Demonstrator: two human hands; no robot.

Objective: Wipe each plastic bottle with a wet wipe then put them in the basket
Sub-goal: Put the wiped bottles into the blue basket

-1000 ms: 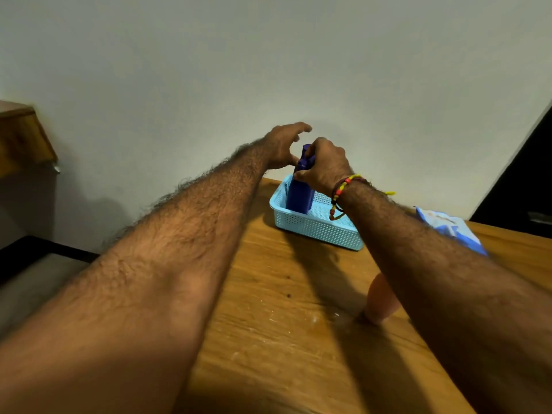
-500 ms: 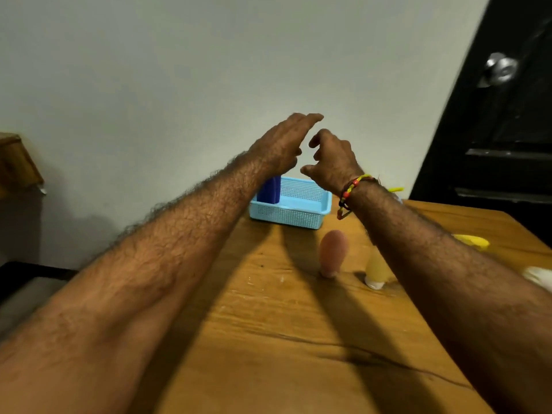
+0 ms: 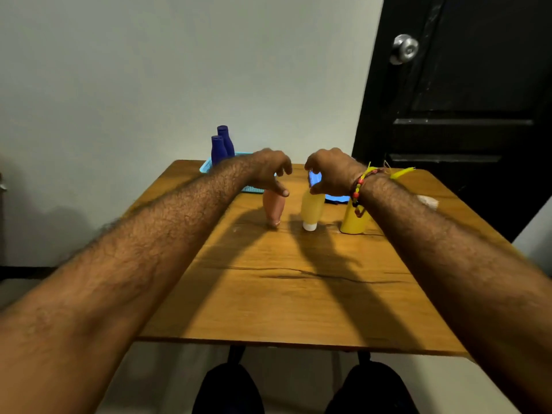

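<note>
Two dark blue bottles (image 3: 221, 146) stand in the light blue basket (image 3: 205, 168) at the table's far left. In front of it stand a peach bottle (image 3: 274, 210), a pale yellow bottle (image 3: 312, 208) resting on its white cap, and a deeper yellow bottle (image 3: 353, 220). My left hand (image 3: 268, 171) hovers over the peach bottle with loosely curled fingers, one fingertip at its top. My right hand (image 3: 332, 172) hangs over the pale yellow bottle, fingers curled downward and holding nothing I can see. A blue wet wipe pack (image 3: 339, 198) lies partly hidden behind that hand.
The wooden table (image 3: 298, 294) has a crack across its middle. A crumpled white wipe (image 3: 428, 201) lies at the far right. A black door with a metal knob (image 3: 404, 49) stands right of the table, and a plain wall is behind. My knees show below the front edge.
My right hand let go of the blue bottle, which now stands in the basket. Both hands drew back toward me and lowered over the peach and pale yellow bottles. The view swung right.
</note>
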